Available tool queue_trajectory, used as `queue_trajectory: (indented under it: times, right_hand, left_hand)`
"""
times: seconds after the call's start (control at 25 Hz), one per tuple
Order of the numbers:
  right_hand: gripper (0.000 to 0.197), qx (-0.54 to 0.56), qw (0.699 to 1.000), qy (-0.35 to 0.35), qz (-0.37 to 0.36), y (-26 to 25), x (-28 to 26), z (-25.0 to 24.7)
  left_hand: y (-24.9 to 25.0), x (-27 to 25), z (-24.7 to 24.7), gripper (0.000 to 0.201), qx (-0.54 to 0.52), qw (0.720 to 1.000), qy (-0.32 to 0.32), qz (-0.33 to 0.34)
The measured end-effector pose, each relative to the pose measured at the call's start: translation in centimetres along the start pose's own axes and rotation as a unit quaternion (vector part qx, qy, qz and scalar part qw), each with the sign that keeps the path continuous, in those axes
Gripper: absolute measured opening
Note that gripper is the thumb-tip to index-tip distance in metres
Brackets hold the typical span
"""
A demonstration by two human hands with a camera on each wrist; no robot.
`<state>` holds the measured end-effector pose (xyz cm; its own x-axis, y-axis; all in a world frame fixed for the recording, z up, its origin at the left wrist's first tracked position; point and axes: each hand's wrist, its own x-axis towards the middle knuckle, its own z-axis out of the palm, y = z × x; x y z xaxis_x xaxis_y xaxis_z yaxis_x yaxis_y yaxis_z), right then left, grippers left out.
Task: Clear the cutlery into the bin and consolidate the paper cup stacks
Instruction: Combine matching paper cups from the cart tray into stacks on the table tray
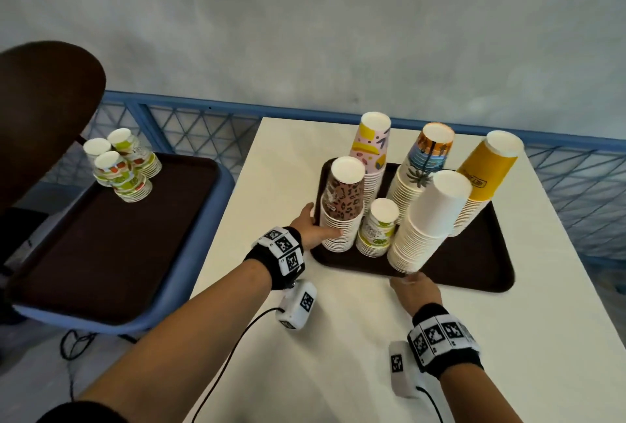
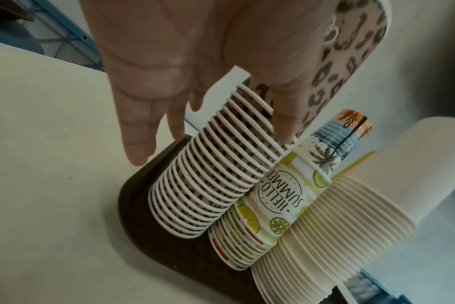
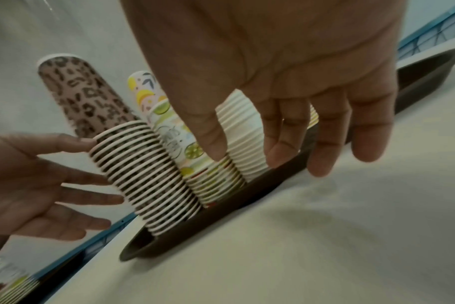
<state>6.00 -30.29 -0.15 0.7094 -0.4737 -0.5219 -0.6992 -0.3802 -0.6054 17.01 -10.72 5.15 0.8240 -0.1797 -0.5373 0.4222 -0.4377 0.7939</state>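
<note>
A brown tray [image 1: 474, 260] [image 2: 148, 226] [image 3: 221, 230] on the white table carries several upside-down paper cup stacks. My left hand [image 1: 313, 224] [image 2: 210, 144] [image 3: 91, 174] straddles the leopard-print stack [image 1: 343, 199] [image 2: 221, 174] [image 3: 148, 174], thumb on one side and straight, spread fingers on the other, touching its rims. My right hand [image 1: 411, 282] [image 3: 244, 156] hovers with relaxed fingers at the tray's front edge, by the base of the leaning plain white stack [image 1: 426, 222] [image 2: 338, 216] [image 3: 242, 133]. The short lime-print stack [image 1: 377, 229] [image 2: 278, 195] [image 3: 195, 160] stands between them. I see neither cutlery nor a bin.
Behind stand a banana-print stack [image 1: 371, 148], a palm-print stack [image 1: 426, 158] and a yellow stack [image 1: 487, 168]. To the left, a second brown tray [image 1: 101, 236] on a blue seat carries three short cup stacks [image 1: 122, 168]. A blue mesh fence [image 1: 203, 124] runs behind the table.
</note>
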Motion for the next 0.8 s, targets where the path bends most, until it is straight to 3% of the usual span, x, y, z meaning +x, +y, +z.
queue_trajectory:
  times: [0.12, 0.24, 0.32, 0.44, 0.56, 0.64, 0.8]
  right_hand:
    - [0.033, -0.022, 0.997, -0.048, -0.052, -2.1, -1.7, 3.9]
    - [0.025, -0.045, 0.977, -0.125, -0.170, -7.1, -3.5, 9.2]
    - [0.018, -0.035, 0.961, -0.156, -0.225, -10.9, -4.1, 12.8]
    - [0.019, 0.000, 0.940, -0.184, -0.286, -17.1, -4.1, 18.9]
    - [0.021, 0.034, 0.927, -0.170, -0.332, -22.9, -3.7, 23.9]
    - [0.022, 0.059, 0.926, -0.150, -0.341, -25.9, -3.2, 26.7]
    - [0.020, 0.076, 0.933, -0.163, -0.312, -28.6, -2.6, 30.6]
  left_hand:
    - [-3.0, -1.0, -3.0, 0.074, 0.025, 1.000, 0.001, -0.010]
    - [-6.4, -1.7, -8.6, 0.053, 0.048, 0.998, 0.048, 0.001]
    - [-7.8, -1.8, -13.8, 0.051, 0.077, 0.988, 0.135, 0.016]
    - [-8.9, -1.1, -24.1, 0.058, 0.086, 0.945, 0.314, 0.034]
    - [-9.6, 1.3, -33.5, 0.064, 0.122, 0.902, 0.411, 0.050]
    - [-10.0, 3.2, -37.9, 0.063, 0.158, 0.891, 0.420, 0.064]
    - [-10.9, 6.5, -41.1, 0.065, 0.155, 0.910, 0.380, 0.056]
